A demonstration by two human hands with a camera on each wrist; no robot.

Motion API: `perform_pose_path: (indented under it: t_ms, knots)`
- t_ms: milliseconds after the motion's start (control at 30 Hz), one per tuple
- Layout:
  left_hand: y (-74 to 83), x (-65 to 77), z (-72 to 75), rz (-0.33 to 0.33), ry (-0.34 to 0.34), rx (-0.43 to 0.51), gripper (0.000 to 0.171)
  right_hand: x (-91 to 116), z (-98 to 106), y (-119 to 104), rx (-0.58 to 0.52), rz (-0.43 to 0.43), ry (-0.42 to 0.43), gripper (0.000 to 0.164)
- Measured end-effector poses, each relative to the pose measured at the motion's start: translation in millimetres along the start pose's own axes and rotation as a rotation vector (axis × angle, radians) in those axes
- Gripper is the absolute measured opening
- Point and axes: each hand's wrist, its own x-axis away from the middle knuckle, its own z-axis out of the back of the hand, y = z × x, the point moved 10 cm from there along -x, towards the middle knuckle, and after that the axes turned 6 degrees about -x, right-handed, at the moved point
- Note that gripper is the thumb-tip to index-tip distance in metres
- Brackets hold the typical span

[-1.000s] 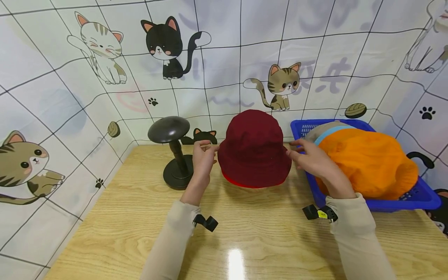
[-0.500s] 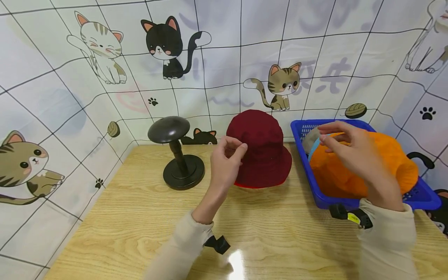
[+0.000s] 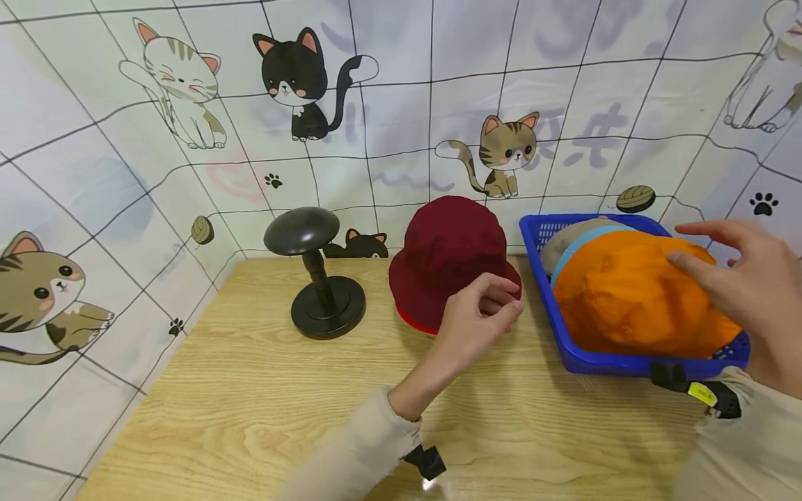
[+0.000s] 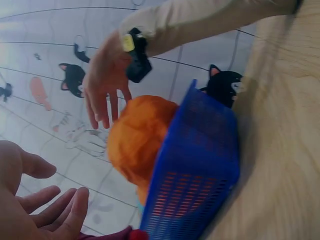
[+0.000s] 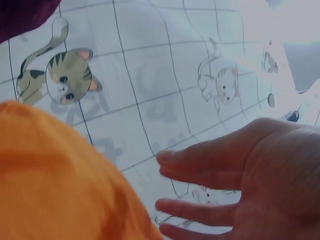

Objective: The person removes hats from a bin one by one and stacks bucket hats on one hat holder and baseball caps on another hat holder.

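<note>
Orange hat (image 3: 633, 296) lay in the blue basket (image 3: 601, 362), right hand (image 3: 745, 278) spread just above it, grasping nothing.
Only the head view showed the left hand (image 3: 479, 316), fingers loosely curled and holding nothing, beside the maroon hat (image 3: 447, 254) on the surface (image 3: 250, 390); wrist views showed outstretched fingers (image 5: 210, 162).

Cat-print wall (image 3: 401, 104) (gridded), wooden table (image 3: 250, 403)

On my wooden table (image 3: 250, 410) I see a dark hat stand (image 3: 319, 278) at 11 o'clock, a maroon hat (image 3: 447, 257) at 12, a blue basket (image 3: 601, 362) at 2.
</note>
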Motion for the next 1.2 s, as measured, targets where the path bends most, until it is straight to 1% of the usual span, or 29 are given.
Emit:
perform_pose_path:
  t_ms: [33,167,267,367,433,500,567,600,633,700,767,833,867,933,967,1033,1100,1200]
  knots:
    - [-2.9,-1.0,-6.9,0.001,-0.013,-0.01,0.017,-2,0,6,0.005,-0.023,-0.011,0.057]
    - [-17.5,-4.9,-34.6,0.034,-0.06,0.018,0.017,-8,0,28,0.009,-0.112,-0.043,0.066]
    - [-30.7,-7.3,-52.6,0.092,-0.065,0.04,0.018,-14,-1,35,0.02,-0.112,-0.05,0.068]
    - [-42.0,-8.6,-67.5,0.162,-0.054,0.056,0.02,-17,-1,41,0.013,-0.12,-0.045,0.067]
    - [-47.6,-8.4,-75.4,0.209,-0.048,0.066,0.023,-17,-1,43,-0.002,-0.134,-0.034,0.066]
    - [-51.3,-7.9,-81.1,0.248,-0.039,0.081,0.028,-19,2,44,-0.002,-0.126,0.002,0.062]
    - [-54.7,-7.1,-85.3,0.281,-0.035,0.086,0.037,-19,4,44,-0.007,-0.118,0.037,0.058]
    - [-56.4,-6.6,-86.7,0.294,-0.036,0.073,0.043,-19,4,44,-0.011,-0.12,0.053,0.056]
    - [-58.3,-6.2,-88.6,0.308,-0.043,0.066,0.049,-20,5,45,-0.015,-0.118,0.07,0.051]
    - [-61.8,-4.9,-92.9,0.335,-0.062,0.079,0.059,-20,7,46,-0.037,-0.128,0.091,0.048]
    - [-64.9,-4.6,-97.7,0.354,-0.078,0.144,0.067,-20,7,48,-0.035,-0.134,0.098,0.046]
    - [-67.0,-4.8,-102.6,0.373,-0.082,0.272,0.071,-20,6,46,-0.022,-0.117,0.088,0.048]
    - [-67.8,-5.0,-104.4,0.382,-0.079,0.336,0.073,-20,5,45,-0.013,-0.106,0.079,0.052]
    - [-69.0,-5.7,-107.8,0.395,-0.078,0.448,0.077,-20,3,44,0.007,-0.091,0.041,0.057]
    - [-69.8,-5.9,-109.2,0.401,-0.079,0.487,0.078,-19,2,44,0.017,-0.085,0.016,0.06]
    - [-70.9,-6.0,-111.0,0.41,-0.084,0.526,0.08,-18,1,45,0.023,-0.086,-0.035,0.065]
    - [-71.2,-6.1,-111.8,0.412,-0.089,0.543,0.081,-17,0,47,0.034,-0.087,-0.069,0.067]
    - [-70.0,-5.8,-113.0,0.409,-0.098,0.549,0.083,-17,2,49,0.039,-0.1,-0.063,0.063]
